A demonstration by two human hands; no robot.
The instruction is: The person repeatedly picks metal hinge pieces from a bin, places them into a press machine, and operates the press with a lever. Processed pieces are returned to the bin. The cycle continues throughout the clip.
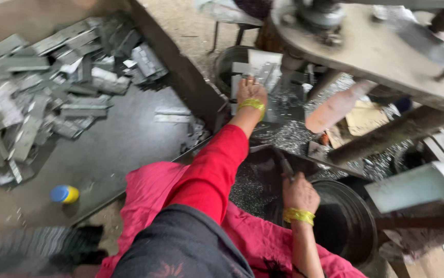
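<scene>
My left hand [252, 92], in a red sleeve with a yellow bangle at the wrist, reaches forward and holds flat grey metal strips [259, 71] at the base of a press machine [366, 49]. My right hand [299, 193], also wearing yellow bangles, is closed around a dark narrow handle [285, 166] just above a round black bin [348, 224]. Small shiny metal scraps [294, 135] cover the surface between the two hands.
A heap of grey metal strips [41, 87] lies on a dark sheet [124, 144] at the left, bounded by a raised dark edge [180, 67]. A small blue and yellow object [64, 194] lies near its front. A pale orange bottle [335, 105] lies under the machine frame.
</scene>
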